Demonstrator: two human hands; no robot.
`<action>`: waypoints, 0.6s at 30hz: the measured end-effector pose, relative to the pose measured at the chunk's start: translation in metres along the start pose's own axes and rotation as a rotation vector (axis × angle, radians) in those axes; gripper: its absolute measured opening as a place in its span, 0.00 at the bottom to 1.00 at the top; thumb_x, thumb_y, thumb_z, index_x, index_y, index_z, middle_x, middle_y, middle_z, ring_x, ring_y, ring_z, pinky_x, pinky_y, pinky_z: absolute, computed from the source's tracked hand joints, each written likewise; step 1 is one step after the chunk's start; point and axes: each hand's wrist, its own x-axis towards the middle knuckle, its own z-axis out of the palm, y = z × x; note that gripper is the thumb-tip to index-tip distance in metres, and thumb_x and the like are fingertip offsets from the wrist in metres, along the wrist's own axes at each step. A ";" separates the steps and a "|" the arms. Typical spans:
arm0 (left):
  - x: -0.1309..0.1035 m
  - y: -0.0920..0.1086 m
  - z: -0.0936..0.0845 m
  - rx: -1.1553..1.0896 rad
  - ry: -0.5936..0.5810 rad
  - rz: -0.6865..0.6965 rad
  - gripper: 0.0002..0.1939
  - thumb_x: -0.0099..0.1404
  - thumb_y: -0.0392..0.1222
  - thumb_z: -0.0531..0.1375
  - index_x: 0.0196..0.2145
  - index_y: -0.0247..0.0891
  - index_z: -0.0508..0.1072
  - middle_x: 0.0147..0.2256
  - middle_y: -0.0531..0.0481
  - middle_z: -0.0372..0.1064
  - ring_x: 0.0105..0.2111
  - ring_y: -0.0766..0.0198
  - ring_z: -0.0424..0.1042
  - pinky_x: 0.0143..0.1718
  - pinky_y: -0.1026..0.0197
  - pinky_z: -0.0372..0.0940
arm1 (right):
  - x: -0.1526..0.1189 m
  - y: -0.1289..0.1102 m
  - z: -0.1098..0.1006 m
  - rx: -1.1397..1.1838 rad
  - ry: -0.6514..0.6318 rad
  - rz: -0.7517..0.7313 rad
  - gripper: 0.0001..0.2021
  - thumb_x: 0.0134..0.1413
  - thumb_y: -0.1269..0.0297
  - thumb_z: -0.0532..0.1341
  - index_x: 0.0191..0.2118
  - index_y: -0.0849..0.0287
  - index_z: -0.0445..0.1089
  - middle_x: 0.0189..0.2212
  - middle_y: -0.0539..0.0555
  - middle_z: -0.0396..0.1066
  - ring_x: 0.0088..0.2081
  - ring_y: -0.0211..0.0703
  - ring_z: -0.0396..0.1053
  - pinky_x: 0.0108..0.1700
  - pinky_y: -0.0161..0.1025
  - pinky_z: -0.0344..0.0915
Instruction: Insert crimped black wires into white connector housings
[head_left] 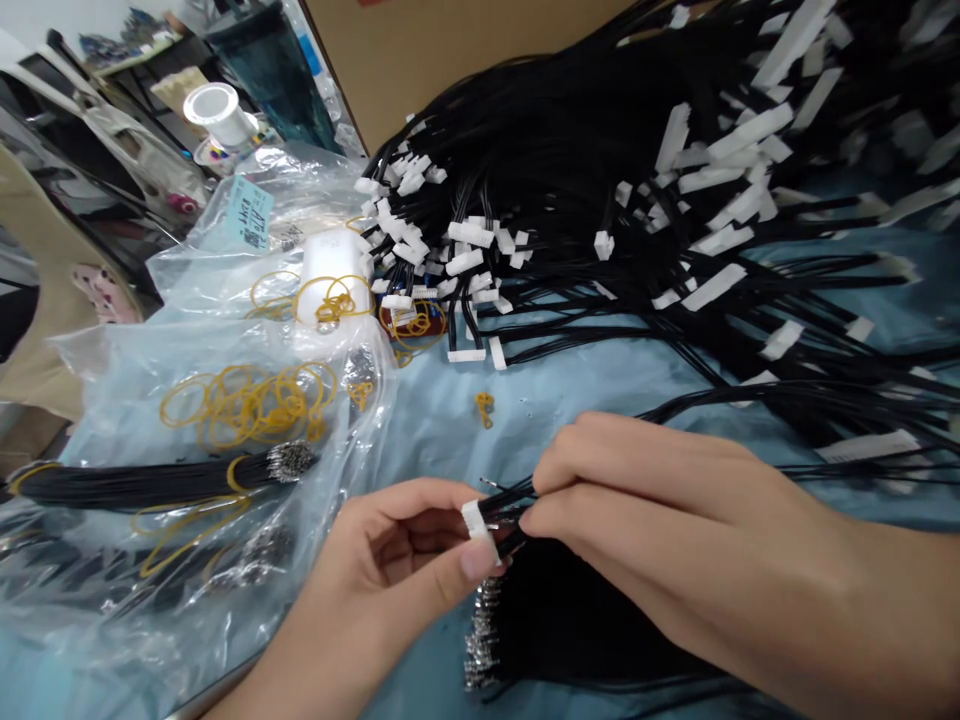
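Between thumb and fingers, my left hand (390, 570) pinches a white plastic connector (477, 528) with several black wires running out of its right side. My right hand (660, 530) is closed on those black wires (511, 496) just behind the connector, its fingertips pressed together. A loose wire end with a metal tip shows above the connector. Below both hands lies a thick bundle of black wires (585, 610), its crimped metal terminals (481, 635) lined up at the left end. My right hand hides part of the wires it grips.
A large heap of black wire harnesses (555, 130) with white connectors fills the back right. On the left, clear plastic bags (217, 260) lie with yellow rubber bands (255, 405) and a banded wire bundle (150, 485). A cardboard box (465, 50) stands behind.
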 end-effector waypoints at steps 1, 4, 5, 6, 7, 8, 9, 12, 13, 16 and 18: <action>0.000 0.000 0.000 0.006 -0.002 -0.002 0.08 0.49 0.39 0.72 0.29 0.46 0.81 0.25 0.57 0.79 0.27 0.73 0.74 0.30 0.78 0.69 | -0.001 0.001 0.001 0.030 -0.005 -0.001 0.10 0.58 0.77 0.52 0.28 0.64 0.66 0.30 0.50 0.60 0.31 0.35 0.53 0.32 0.35 0.54; -0.001 0.001 0.001 0.007 -0.014 0.003 0.08 0.49 0.38 0.72 0.29 0.47 0.81 0.25 0.58 0.79 0.27 0.73 0.75 0.31 0.78 0.69 | -0.002 0.002 0.003 0.100 -0.014 0.013 0.10 0.58 0.79 0.52 0.29 0.65 0.66 0.30 0.51 0.60 0.31 0.36 0.52 0.32 0.35 0.54; -0.001 0.001 0.001 0.006 -0.015 0.003 0.08 0.49 0.38 0.72 0.29 0.47 0.81 0.25 0.58 0.79 0.27 0.73 0.75 0.31 0.78 0.69 | -0.002 0.003 0.004 0.119 -0.016 0.023 0.10 0.58 0.80 0.52 0.30 0.65 0.66 0.30 0.51 0.60 0.31 0.35 0.53 0.33 0.35 0.54; -0.001 0.000 0.001 0.009 -0.021 0.002 0.08 0.48 0.38 0.72 0.28 0.47 0.81 0.25 0.58 0.79 0.27 0.73 0.75 0.31 0.77 0.70 | -0.002 0.003 0.005 0.144 -0.008 0.032 0.10 0.57 0.82 0.51 0.31 0.66 0.67 0.30 0.50 0.60 0.32 0.35 0.53 0.33 0.34 0.54; -0.001 0.000 0.001 0.015 -0.028 0.006 0.07 0.48 0.39 0.72 0.28 0.46 0.81 0.25 0.58 0.79 0.27 0.73 0.75 0.31 0.77 0.70 | -0.001 0.004 0.005 0.170 0.003 0.045 0.11 0.56 0.83 0.51 0.32 0.66 0.68 0.31 0.50 0.61 0.32 0.34 0.53 0.33 0.34 0.54; -0.001 -0.001 0.000 0.021 -0.031 0.009 0.07 0.48 0.39 0.72 0.28 0.46 0.81 0.25 0.57 0.79 0.27 0.73 0.75 0.31 0.77 0.70 | -0.001 0.004 0.006 0.194 0.010 0.060 0.11 0.55 0.84 0.52 0.33 0.66 0.68 0.31 0.50 0.61 0.32 0.34 0.54 0.33 0.34 0.54; -0.001 -0.001 0.000 0.030 -0.038 0.014 0.07 0.48 0.39 0.72 0.28 0.45 0.81 0.25 0.57 0.79 0.27 0.73 0.75 0.31 0.77 0.69 | 0.000 0.004 0.007 0.212 0.021 0.071 0.11 0.55 0.84 0.52 0.34 0.66 0.69 0.31 0.50 0.61 0.32 0.34 0.54 0.33 0.34 0.54; 0.000 -0.002 -0.002 0.061 -0.038 0.023 0.06 0.49 0.40 0.71 0.29 0.44 0.81 0.25 0.57 0.79 0.27 0.73 0.74 0.30 0.78 0.68 | 0.001 0.004 0.010 0.219 0.033 0.086 0.11 0.55 0.83 0.52 0.34 0.66 0.70 0.30 0.49 0.63 0.31 0.34 0.56 0.32 0.34 0.55; 0.000 -0.003 -0.002 0.067 -0.035 0.026 0.06 0.50 0.40 0.71 0.29 0.44 0.81 0.25 0.57 0.79 0.27 0.73 0.74 0.30 0.78 0.68 | 0.001 0.003 0.011 0.211 0.050 0.079 0.11 0.56 0.83 0.52 0.34 0.67 0.71 0.30 0.50 0.63 0.31 0.34 0.56 0.32 0.34 0.55; 0.000 -0.004 0.000 0.083 -0.035 0.043 0.05 0.50 0.39 0.71 0.28 0.44 0.81 0.25 0.57 0.79 0.27 0.73 0.74 0.30 0.78 0.68 | -0.001 0.003 0.014 0.206 0.091 0.056 0.12 0.56 0.82 0.52 0.32 0.68 0.72 0.28 0.50 0.64 0.30 0.33 0.56 0.31 0.33 0.56; 0.000 -0.004 0.001 0.106 -0.037 0.064 0.05 0.51 0.39 0.70 0.28 0.44 0.81 0.25 0.58 0.79 0.27 0.73 0.74 0.29 0.79 0.68 | -0.002 0.003 0.016 0.212 0.106 0.065 0.12 0.56 0.82 0.52 0.32 0.68 0.72 0.28 0.50 0.64 0.30 0.33 0.58 0.32 0.33 0.57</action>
